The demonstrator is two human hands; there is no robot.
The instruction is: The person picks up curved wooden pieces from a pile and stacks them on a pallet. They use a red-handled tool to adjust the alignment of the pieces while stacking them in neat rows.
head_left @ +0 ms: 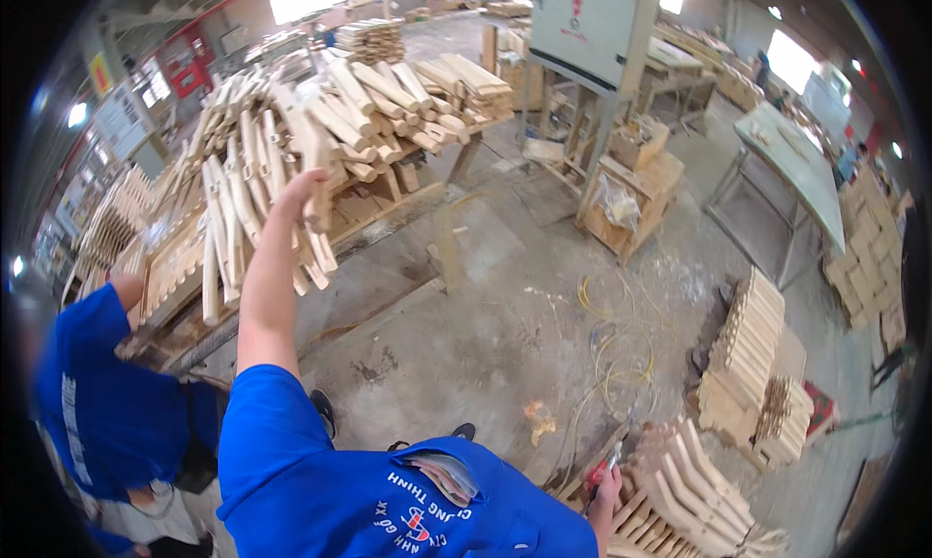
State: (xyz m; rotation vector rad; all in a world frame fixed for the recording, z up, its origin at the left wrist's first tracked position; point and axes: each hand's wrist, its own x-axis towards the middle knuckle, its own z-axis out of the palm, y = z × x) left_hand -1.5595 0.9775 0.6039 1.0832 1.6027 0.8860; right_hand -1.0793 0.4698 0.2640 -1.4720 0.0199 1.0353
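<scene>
My left hand point(305, 187) is stretched out over a heaped bench, its fingers closed around a pale curved wooden part point(316, 150). Below and beside it lie many similar wooden parts point(233, 194), some angled over the bench edge. Low at the right, my right hand point(606, 492) is wrapped round a small red tool point(596, 475) with a silvery end. Its exact kind does not show. Close beside that hand stands a stack of bent wooden pieces point(694, 480).
A co-worker in a blue shirt point(107, 393) is close at my left. Yellow hose point(602, 354) lies coiled on the concrete floor. A grey cabinet point(582, 24) on legs, a wooden box point(636, 194), a work table point(791, 160) and ridged wood stacks point(748, 325) stand ahead and right.
</scene>
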